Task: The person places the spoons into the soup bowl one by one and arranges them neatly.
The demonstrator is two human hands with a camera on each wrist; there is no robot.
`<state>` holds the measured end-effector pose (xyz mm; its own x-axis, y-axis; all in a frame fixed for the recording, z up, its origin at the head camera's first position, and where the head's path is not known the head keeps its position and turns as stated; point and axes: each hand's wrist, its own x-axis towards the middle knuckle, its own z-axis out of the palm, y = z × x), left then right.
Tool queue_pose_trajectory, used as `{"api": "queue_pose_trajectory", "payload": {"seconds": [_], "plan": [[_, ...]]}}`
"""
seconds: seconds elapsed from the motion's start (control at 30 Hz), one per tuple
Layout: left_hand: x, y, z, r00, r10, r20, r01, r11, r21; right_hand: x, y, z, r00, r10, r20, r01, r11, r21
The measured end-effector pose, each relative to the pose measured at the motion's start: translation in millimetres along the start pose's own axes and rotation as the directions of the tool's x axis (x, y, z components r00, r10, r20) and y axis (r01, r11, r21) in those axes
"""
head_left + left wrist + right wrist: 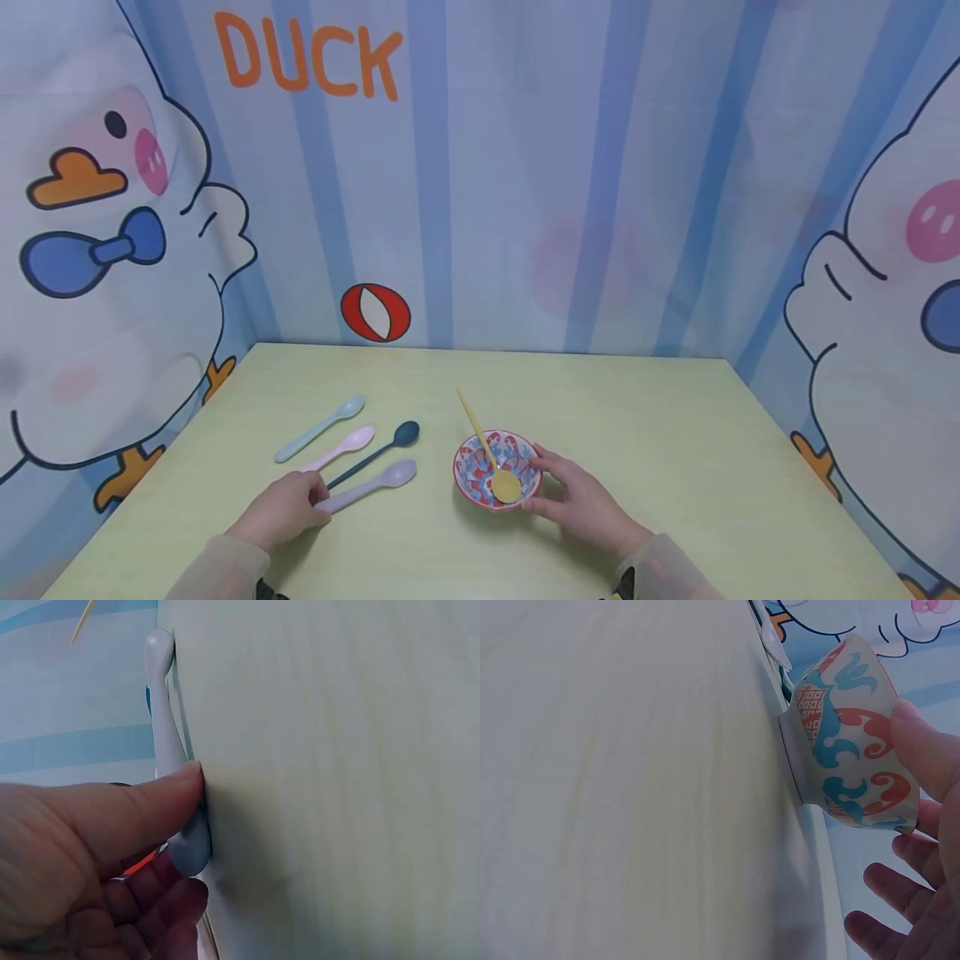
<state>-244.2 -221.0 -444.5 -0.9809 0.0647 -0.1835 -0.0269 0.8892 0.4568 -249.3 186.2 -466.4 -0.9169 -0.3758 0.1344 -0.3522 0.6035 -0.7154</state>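
Observation:
My left hand (283, 510) pinches the handle end of a lavender spoon (375, 482), its bowl end pointing away to the right. In the left wrist view, the thumb lies across the spoon's handle (168, 735), with the other fingers curled below. My right hand (588, 507) holds a small patterned bowl (467, 481) at its right side, thumb and a finger at the rim. The right wrist view shows the red and blue pattern on the bowl's outside (855, 750). A yellow spoon (507, 487) sits inside, its handle sticking out over the far rim.
Beside the left hand lie a dark teal spoon (406, 433), a pink spoon (358, 438) and a light blue spoon (318, 428). All are on the pale yellow table (637, 417). A duck-printed curtain (510, 167) stands behind and at both sides.

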Motion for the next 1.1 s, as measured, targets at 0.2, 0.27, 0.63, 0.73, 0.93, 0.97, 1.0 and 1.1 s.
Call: {"api": "queue_pose_trajectory", "payload": {"seconds": [0.2, 0.27, 0.63, 0.73, 0.93, 0.97, 1.0, 1.1], "plan": [[-0.1, -1.3, 0.1, 1.000, -0.021, 0.013, 0.021, 1.000, 0.000, 0.1, 1.1, 0.7, 1.000, -0.002, -0.007, 0.002, 1.000, -0.002], [-0.2, -1.5, 0.0, 1.000, -0.023, 0.020, 0.023, 1.000, 0.003, 0.2, 1.1, 1.0, 1.000, -0.005, -0.014, 0.005, 1.000, -0.007], [-2.1, -4.4, 1.9, 0.999, 0.007, 0.054, -0.005, 1.000, -0.025, -0.7, 0.1, 1.6, 1.000, -0.009, -0.024, 0.009, 1.000, -0.007], [-2.2, -4.4, 2.2, 0.998, 0.003, 0.064, -0.002, 1.000, -0.025, -0.6, 0.5, 1.5, 1.000, -0.009, -0.020, 0.009, 1.000, -0.003], [-2.8, -3.4, 1.5, 0.997, 0.000, 0.083, 0.003, 0.999, -0.033, -0.5, 0.2, 1.1, 1.000, -0.013, -0.020, 0.013, 1.000, -0.003], [-3.0, -3.3, 1.3, 0.996, -0.002, 0.085, 0.005, 0.999, -0.035, -0.6, 0.0, 1.1, 1.000, -0.015, -0.020, 0.015, 1.000, -0.005], [-3.2, -3.4, 1.1, 0.996, -0.001, 0.086, 0.004, 0.999, -0.036, -0.7, 0.0, 1.2, 1.000, -0.014, -0.022, 0.014, 1.000, -0.004], [-3.4, -4.0, 1.2, 0.997, -0.002, 0.082, 0.005, 0.999, -0.044, -1.0, -0.1, 1.0, 1.000, -0.020, -0.023, 0.020, 1.000, 0.006]]}}
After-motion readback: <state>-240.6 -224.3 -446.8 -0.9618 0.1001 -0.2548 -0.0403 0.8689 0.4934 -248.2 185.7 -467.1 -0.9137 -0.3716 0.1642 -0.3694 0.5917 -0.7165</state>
